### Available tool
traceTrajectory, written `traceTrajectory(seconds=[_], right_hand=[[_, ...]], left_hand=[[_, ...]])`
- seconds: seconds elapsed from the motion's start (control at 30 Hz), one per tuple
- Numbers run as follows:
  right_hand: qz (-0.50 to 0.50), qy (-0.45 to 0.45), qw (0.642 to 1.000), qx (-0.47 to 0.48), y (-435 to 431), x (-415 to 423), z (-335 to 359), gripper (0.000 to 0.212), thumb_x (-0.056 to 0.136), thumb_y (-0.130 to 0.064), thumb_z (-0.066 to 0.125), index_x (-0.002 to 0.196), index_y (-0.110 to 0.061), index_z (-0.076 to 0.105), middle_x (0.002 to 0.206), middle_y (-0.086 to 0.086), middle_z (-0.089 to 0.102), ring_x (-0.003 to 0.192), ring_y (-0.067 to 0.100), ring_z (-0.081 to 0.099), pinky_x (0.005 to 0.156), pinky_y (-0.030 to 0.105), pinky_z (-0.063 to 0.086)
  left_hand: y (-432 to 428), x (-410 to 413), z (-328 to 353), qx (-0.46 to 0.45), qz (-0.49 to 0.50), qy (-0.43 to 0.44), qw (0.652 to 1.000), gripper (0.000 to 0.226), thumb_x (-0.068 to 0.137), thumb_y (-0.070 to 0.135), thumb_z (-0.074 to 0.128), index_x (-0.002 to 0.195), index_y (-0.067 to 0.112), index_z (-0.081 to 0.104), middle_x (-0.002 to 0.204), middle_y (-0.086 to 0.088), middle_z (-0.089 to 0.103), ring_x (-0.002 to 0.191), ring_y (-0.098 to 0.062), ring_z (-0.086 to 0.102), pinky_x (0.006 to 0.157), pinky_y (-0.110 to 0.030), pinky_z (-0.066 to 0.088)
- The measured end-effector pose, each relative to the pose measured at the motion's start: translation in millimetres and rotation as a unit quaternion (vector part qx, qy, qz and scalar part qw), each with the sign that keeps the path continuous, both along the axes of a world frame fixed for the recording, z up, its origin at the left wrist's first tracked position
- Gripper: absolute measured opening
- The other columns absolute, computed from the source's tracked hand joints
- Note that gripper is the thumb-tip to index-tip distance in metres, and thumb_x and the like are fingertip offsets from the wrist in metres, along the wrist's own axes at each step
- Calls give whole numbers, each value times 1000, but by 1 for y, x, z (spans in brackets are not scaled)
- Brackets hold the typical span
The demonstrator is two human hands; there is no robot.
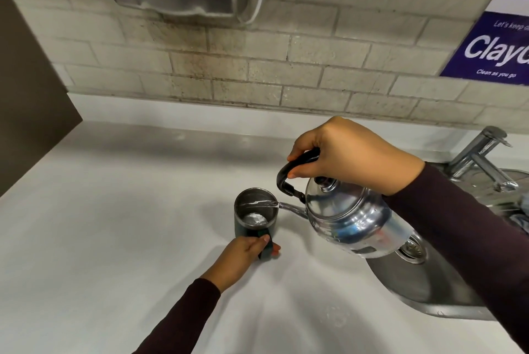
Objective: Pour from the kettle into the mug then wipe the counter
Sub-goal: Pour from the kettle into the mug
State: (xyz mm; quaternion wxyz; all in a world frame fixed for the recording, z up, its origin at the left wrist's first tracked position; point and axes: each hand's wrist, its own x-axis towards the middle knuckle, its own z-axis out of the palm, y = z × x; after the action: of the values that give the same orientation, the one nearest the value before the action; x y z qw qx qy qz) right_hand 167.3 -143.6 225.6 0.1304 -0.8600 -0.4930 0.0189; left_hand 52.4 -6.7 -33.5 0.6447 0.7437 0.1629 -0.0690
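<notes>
Spanning the whole view, a white counter (pixel 114 239). Tilted above it beside the sink (pixel 429 290), a steel kettle (pixel 352 222) gripped at its handle by the right hand (pixel 352 153), spout streaming water into the mug (pixel 255 214). Closed around the mug's handle, the left hand (pixel 243 257).

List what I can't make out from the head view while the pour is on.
- Water level in the mug: glare inside.
- Mug handle: covered by the left hand.
- Kettle handle top: wrapped by the right hand.
- Blue sign: text cut off by the right edge.
- Cloth by the sink: only a blurred scrap behind the right sleeve.
</notes>
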Motion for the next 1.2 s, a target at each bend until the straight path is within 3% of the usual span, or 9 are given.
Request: traceTrajectory(seconds=[0.2,0.37,0.5,0.67,0.83,1.03,1.2], right_hand=[[16,-23,1000,-8,6,0,5,24,71,-43,75,90,-29,74,77,-10,72,58,2,53,57,22,45],[27,-40,999,-18,7,0,6,23,71,-44,74,89,-29,74,64,-16,59,52,-7,48,51,13,36],[25,-52,998,-22,9,0,7,23,71,-45,74,89,-30,73,60,-19,51,51,-7,45,50,13,33],[32,-53,998,-25,10,0,6,23,71,-44,75,89,-29,73,63,-18,55,51,-4,48,51,15,37],[29,-55,998,-28,10,-1,5,22,71,-44,75,88,-30,73,57,-21,49,49,-6,46,48,13,32],[34,-62,997,-34,11,-2,6,23,71,-45,75,88,-30,73,60,-19,53,51,-1,49,48,15,35],[36,-73,996,-31,13,-3,6,23,70,-46,75,86,-30,73,52,-27,41,48,-8,41,47,13,26]], left_hand=[[1,-1,2,5,-5,2,1000,37,98,37,42,84,35,76,92,23,76,92,14,63,74,7,36],[0,-1,1,0,-5,3,1000,37,98,37,42,86,32,76,96,17,77,97,8,65,79,2,40],[0,-1,2,-4,-6,5,1000,37,98,36,42,86,31,77,96,15,77,98,7,65,81,1,41],[0,-2,3,-7,-4,3,1000,37,98,37,42,88,29,77,96,16,77,96,9,65,78,4,39],[0,-1,2,-11,-1,-1,1000,37,98,35,43,89,26,77,95,13,78,98,3,66,88,-10,41],[-1,-1,1,-6,-1,-7,1000,36,98,36,43,85,31,77,95,12,78,98,1,67,94,-17,41],[-1,-1,2,-3,-1,-11,1000,37,98,36,43,87,29,78,96,14,77,100,1,66,94,-17,40]])
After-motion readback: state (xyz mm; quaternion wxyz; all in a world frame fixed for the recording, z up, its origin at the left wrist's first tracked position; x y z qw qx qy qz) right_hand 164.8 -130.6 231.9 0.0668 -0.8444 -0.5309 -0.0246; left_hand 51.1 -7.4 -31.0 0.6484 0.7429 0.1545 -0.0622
